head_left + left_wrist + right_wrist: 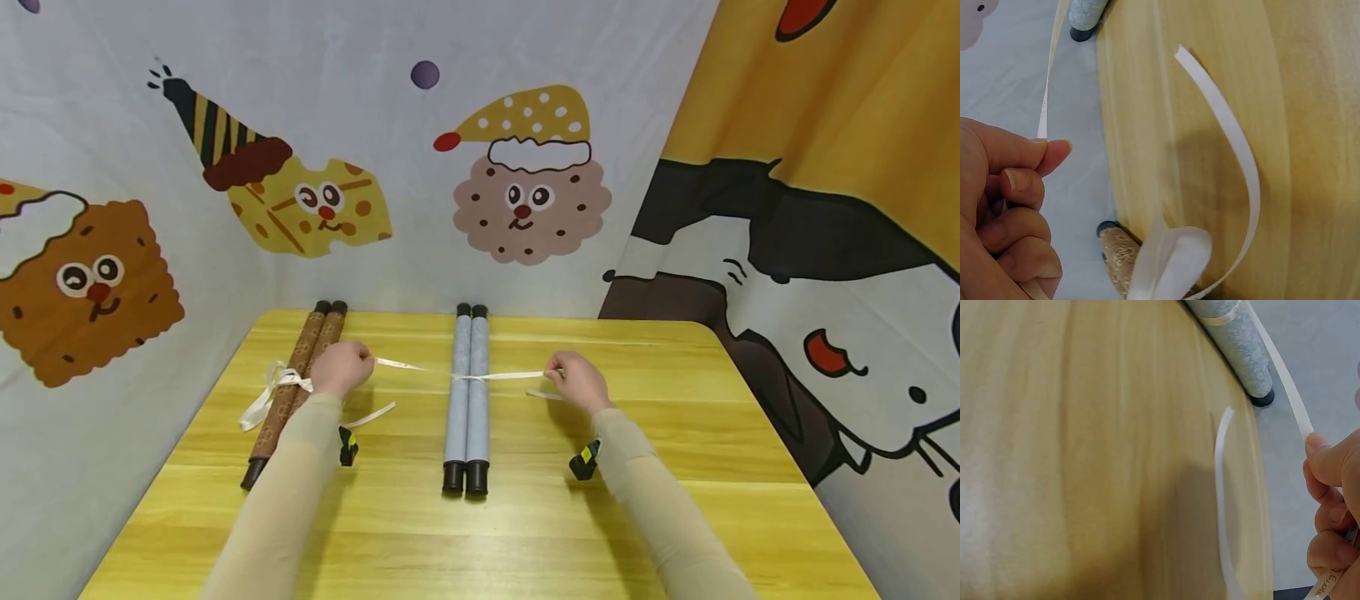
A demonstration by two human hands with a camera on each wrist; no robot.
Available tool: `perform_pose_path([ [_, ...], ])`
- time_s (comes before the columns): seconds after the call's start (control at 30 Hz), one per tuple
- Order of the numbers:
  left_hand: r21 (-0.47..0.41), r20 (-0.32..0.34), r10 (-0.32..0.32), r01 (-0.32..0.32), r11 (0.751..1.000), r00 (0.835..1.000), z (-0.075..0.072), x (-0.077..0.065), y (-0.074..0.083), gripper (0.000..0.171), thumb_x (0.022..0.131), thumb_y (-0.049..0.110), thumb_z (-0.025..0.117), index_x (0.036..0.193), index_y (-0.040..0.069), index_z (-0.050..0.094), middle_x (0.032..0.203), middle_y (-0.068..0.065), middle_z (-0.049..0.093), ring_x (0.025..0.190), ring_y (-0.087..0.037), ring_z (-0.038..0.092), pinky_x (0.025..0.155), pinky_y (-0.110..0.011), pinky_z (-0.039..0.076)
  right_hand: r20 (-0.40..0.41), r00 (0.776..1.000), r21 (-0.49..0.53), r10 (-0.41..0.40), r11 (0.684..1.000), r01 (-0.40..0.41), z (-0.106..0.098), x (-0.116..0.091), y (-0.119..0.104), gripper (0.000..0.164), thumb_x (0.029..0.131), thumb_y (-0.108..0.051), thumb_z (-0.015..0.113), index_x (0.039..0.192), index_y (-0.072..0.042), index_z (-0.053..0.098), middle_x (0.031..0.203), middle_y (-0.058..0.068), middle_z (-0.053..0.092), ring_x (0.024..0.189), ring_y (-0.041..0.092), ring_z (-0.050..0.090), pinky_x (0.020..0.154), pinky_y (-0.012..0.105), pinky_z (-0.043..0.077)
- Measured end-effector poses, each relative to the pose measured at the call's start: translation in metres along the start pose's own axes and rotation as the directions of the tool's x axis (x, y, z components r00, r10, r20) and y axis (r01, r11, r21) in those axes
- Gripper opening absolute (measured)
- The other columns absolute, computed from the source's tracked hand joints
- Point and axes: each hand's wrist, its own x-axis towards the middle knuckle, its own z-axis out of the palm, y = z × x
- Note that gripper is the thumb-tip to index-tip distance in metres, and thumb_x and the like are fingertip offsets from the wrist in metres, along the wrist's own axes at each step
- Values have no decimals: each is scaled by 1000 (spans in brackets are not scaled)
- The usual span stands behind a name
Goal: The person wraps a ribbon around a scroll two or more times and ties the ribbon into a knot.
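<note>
Two light blue patterned rolls (pixel 467 417) with dark end caps lie side by side in the middle of the table. Round their middle runs a narrow white ribbon (pixel 517 377), crossed on top and stretched out to both sides. To the left, my left hand (pixel 340 368) pinches one length of it between thumb and forefinger, the other fingers curled in. My right hand (pixel 581 382) pinches the opposite length on the right. Beyond each hand a loose ribbon tail hangs; the left wrist view shows one tail (pixel 1235 134), the right wrist view the other tail (pixel 1219 487).
Left of the blue pair, partly behind my left hand, lie two brown patterned rolls (pixel 279 417) tied with a white ribbon bow (pixel 258 404). They rest on the wood-grain table (pixel 525 542). A printed cloth (pixel 405 283) hangs behind the table's far edge.
</note>
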Motion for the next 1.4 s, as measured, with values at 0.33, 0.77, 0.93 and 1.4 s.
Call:
perform_pose_path([
  [0.33,-18,12,-58,58,998,998,14,2,-7,35,88,10,48,58,19,34,52,3,28,51,-15,24,47,-30,20,51,995,10,89,996,-90,14,-3,5,11,95,-17,69,86,-13,64,85,2,63,73,19,57,67,40,48],
  [0.77,26,22,-108,107,994,994,30,3,-12,32,89,11,52,58,17,44,54,0,39,51,-17,30,46,-32,26,24,992,-35,120,992,-119,26,-9,2,13,92,-15,71,82,-14,64,78,0,60,68,19,54,61,37,46],
  [0.93,46,32,-122,120,992,992,34,3,-8,23,89,11,52,67,13,58,66,-5,56,57,-22,44,49,-37,36,62,987,-59,146,988,-142,27,-12,1,12,95,-19,69,85,-15,64,80,0,61,68,18,55,63,38,47],
  [1.4,65,17,-108,107,992,994,40,1,-7,23,100,19,55,96,4,71,88,-14,69,67,-28,61,56,-46,49,135,980,-72,149,988,-140,28,-9,2,9,94,-19,70,87,-15,67,80,-1,62,67,17,53,64,37,46],
])
